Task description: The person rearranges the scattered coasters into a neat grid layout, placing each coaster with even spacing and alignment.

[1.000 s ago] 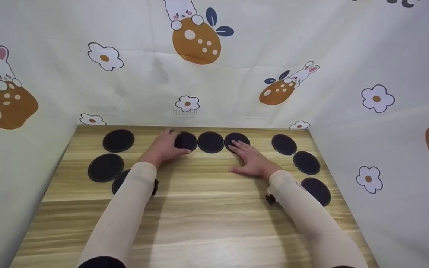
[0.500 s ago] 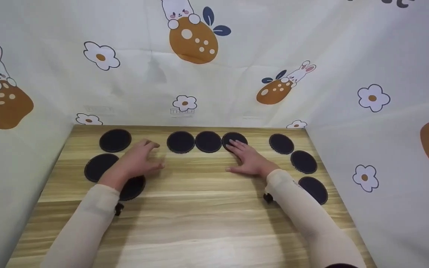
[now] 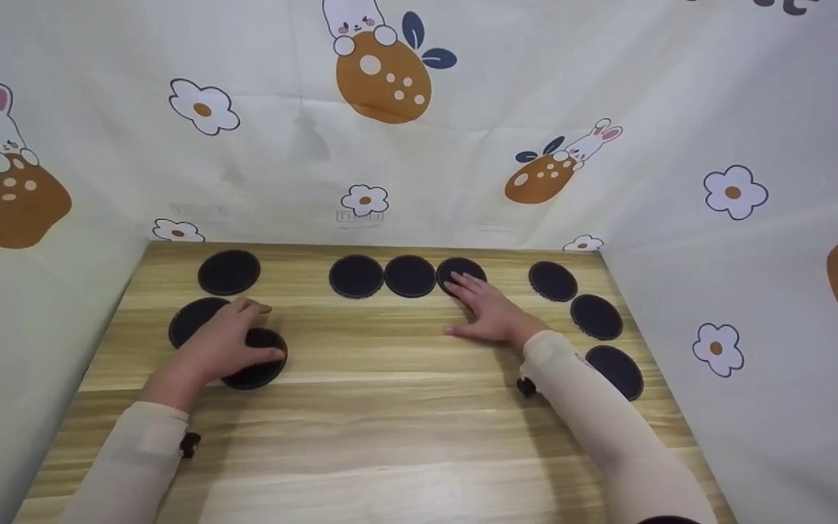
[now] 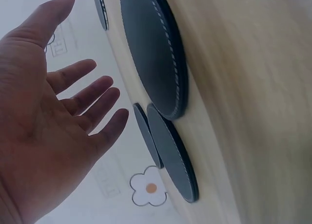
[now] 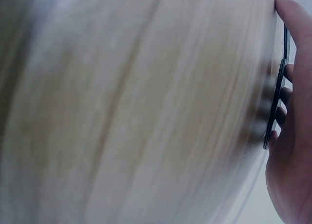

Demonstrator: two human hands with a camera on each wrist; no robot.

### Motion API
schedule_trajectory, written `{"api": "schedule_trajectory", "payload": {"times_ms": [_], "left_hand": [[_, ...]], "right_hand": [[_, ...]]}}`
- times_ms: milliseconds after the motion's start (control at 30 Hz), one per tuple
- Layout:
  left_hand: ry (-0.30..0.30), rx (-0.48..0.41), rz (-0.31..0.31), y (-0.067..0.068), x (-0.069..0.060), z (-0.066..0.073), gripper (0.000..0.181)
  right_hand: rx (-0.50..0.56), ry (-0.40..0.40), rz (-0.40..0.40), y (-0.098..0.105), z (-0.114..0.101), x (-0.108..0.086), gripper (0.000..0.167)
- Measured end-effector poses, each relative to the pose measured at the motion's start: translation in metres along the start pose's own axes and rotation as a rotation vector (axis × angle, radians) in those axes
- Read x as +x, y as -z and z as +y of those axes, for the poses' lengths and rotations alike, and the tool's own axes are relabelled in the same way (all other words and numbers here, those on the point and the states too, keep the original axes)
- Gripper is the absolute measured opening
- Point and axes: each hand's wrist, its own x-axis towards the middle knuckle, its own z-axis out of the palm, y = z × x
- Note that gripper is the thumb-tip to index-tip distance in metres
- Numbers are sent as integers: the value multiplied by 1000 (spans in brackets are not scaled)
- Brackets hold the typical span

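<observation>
Black round coasters lie on the wooden table. The left hand point(image 3: 219, 342) hovers over the lower coaster point(image 3: 262, 371) of the left group, its fingers spread; in the left wrist view the left hand point(image 4: 63, 102) is beside a large coaster point(image 4: 153, 48), holding nothing. The right hand point(image 3: 492, 309) rests its fingers on the right-hand coaster point(image 3: 455, 267) of the back row of three. In the right wrist view the right hand point(image 5: 295, 117) has its fingertips at a thin dark coaster point(image 5: 275, 107) seen edge-on.
Two more coasters point(image 3: 228, 272) point(image 3: 190, 320) lie at the left. Beside the right arm, three coasters point(image 3: 553, 282) point(image 3: 596, 317) point(image 3: 617, 370) follow the right edge. Patterned white sheets point(image 3: 455, 167) stand around the wooden table point(image 3: 375, 437).
The left hand has left the back row's left coaster and moved left and toward the near side, over the left group. The right hand has stayed on its coaster.
</observation>
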Motion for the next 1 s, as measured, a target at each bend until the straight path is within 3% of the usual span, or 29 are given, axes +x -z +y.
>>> {"api": "schedule_trajectory", "payload": {"times_ms": [267,567,1000], "left_hand": [[-29,14,15,1,-15,-12,92],[-18,33,21,-5,-29,-27,107],[-55,109,7,-12,-28,-31,110]], "right_hand": [[7,-23,-18,-1,1,0,104],[-2,-28,-22,0,1,-1,105],[8,-24,-17,0,1,-1,104]]}}
